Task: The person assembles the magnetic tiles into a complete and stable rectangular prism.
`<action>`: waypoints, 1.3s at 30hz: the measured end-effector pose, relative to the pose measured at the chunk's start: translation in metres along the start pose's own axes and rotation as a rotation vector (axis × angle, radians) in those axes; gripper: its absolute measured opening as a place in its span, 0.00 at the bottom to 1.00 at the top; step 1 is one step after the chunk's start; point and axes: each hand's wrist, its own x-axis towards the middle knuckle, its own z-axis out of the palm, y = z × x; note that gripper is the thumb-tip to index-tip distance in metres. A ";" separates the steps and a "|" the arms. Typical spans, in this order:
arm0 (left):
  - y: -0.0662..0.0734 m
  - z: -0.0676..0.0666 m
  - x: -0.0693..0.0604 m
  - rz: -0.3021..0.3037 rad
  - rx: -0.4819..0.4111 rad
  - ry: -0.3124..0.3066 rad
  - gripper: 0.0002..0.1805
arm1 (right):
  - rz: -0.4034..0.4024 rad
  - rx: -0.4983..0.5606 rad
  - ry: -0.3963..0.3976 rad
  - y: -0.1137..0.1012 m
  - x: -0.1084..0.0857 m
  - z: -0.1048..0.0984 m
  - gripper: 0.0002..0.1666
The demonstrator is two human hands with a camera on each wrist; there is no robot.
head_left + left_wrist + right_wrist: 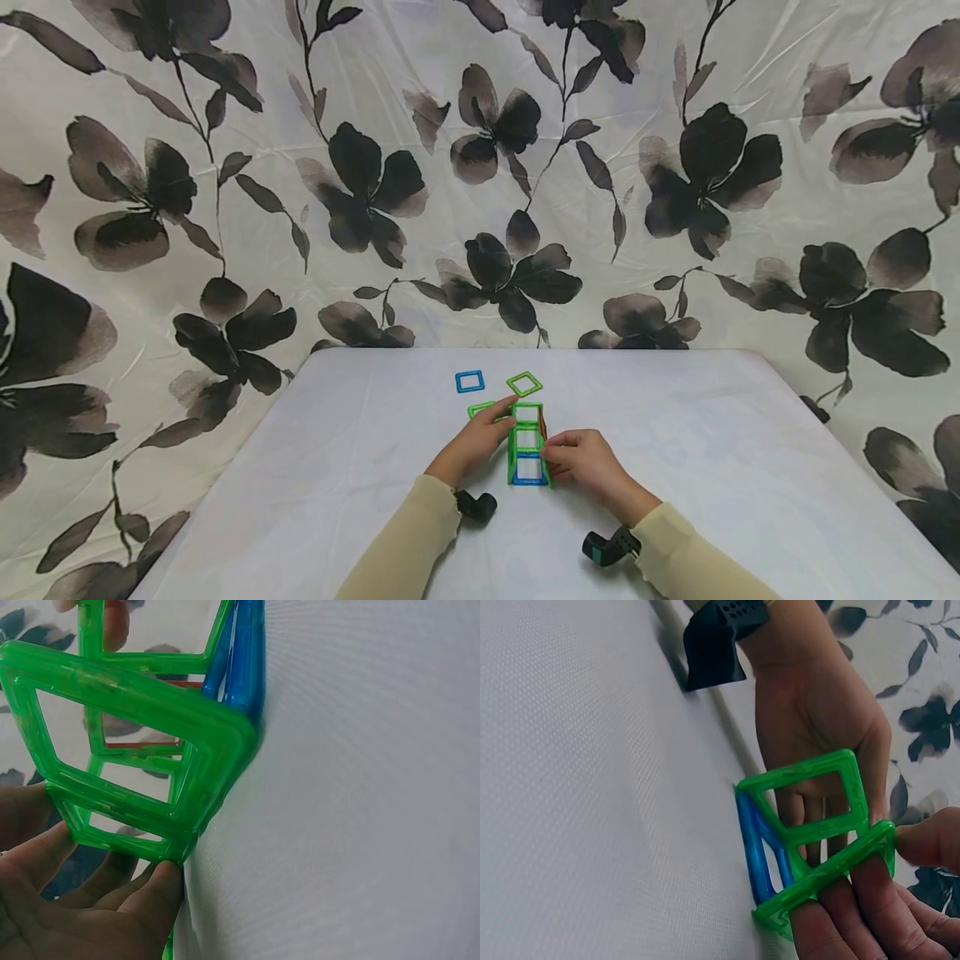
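Observation:
A row of magnetic tiles (528, 452) stands in the middle of the table, with green frames on top and a blue frame at the near end. On its left, my left hand (474, 440) holds the far part, its fingertips on the green tiles (112, 802). My right hand (588, 465) pinches a green tile (825, 874) on the right side near the front, thumb and fingers on opposite faces. A red tile (543, 423) shows along the right side, farther back. Some of the structure's left wall is hidden by my left hand.
Beyond the structure lie a loose blue square tile (469, 382) and a green square tile (524, 383). Another green tile (480, 408) is partly covered by my left hand. A white cloth covers the table (337, 467); a flower-patterned sheet (495, 167) hangs behind it.

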 end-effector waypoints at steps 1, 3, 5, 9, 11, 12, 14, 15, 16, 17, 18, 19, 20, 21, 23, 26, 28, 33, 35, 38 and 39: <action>0.000 0.000 0.000 -0.001 -0.002 0.000 0.26 | 0.002 0.000 0.001 0.000 0.000 0.000 0.15; -0.001 0.001 0.000 -0.003 -0.004 0.000 0.27 | 0.004 -0.002 -0.001 0.000 0.001 0.000 0.15; -0.001 0.001 0.000 -0.006 -0.006 0.000 0.27 | 0.003 -0.005 -0.003 0.000 0.001 0.000 0.16; 0.000 0.001 -0.001 -0.004 -0.007 0.005 0.26 | 0.001 -0.009 -0.002 -0.001 0.001 0.000 0.16; 0.000 0.001 -0.002 -0.014 -0.005 0.004 0.26 | 0.006 -0.012 0.003 -0.002 0.001 0.000 0.16; 0.000 0.001 -0.002 -0.016 -0.004 0.005 0.26 | 0.007 -0.012 0.005 -0.002 0.001 0.001 0.16; 0.000 0.001 -0.002 -0.021 -0.005 0.002 0.26 | 0.010 -0.013 0.009 -0.001 0.002 0.001 0.16; 0.000 0.001 -0.002 -0.028 -0.006 0.000 0.26 | 0.011 -0.013 0.009 -0.001 0.002 0.001 0.16; 0.000 0.001 -0.001 -0.036 -0.006 -0.002 0.26 | 0.011 -0.012 0.010 -0.001 0.002 0.001 0.15; -0.001 0.001 -0.001 -0.037 -0.004 -0.002 0.26 | 0.012 -0.011 0.010 -0.001 0.002 0.001 0.16; -0.001 0.001 0.000 -0.036 -0.002 -0.002 0.26 | 0.010 -0.011 0.009 -0.001 0.002 0.001 0.16; -0.001 0.001 0.000 -0.034 -0.002 -0.003 0.26 | 0.009 -0.010 0.009 -0.001 0.002 0.000 0.16; -0.001 0.001 0.001 -0.032 0.000 -0.002 0.26 | 0.007 -0.010 0.008 -0.002 0.002 0.000 0.16; -0.001 0.000 0.001 -0.030 0.001 -0.001 0.26 | 0.006 -0.010 0.008 -0.002 0.002 0.000 0.16; -0.001 0.000 0.001 -0.026 -0.002 -0.002 0.26 | 0.005 -0.007 0.005 -0.002 0.002 0.000 0.16; -0.001 0.000 0.002 -0.035 -0.015 -0.003 0.26 | 0.006 -0.004 0.004 -0.002 0.003 0.000 0.16; -0.001 0.000 0.002 -0.043 -0.020 -0.003 0.26 | 0.009 -0.007 0.005 -0.001 0.003 0.000 0.16; 0.000 0.000 0.001 -0.039 -0.026 -0.001 0.26 | 0.014 -0.017 0.013 -0.001 0.004 0.000 0.16; 0.000 0.000 0.001 -0.035 -0.031 -0.001 0.26 | 0.014 -0.021 0.013 -0.001 0.003 0.000 0.16; 0.001 0.000 0.001 -0.024 -0.029 0.001 0.26 | 0.006 -0.025 0.008 -0.002 0.002 -0.001 0.17; 0.000 -0.001 0.001 -0.022 -0.029 0.000 0.26 | 0.003 -0.028 0.006 -0.003 0.002 -0.001 0.17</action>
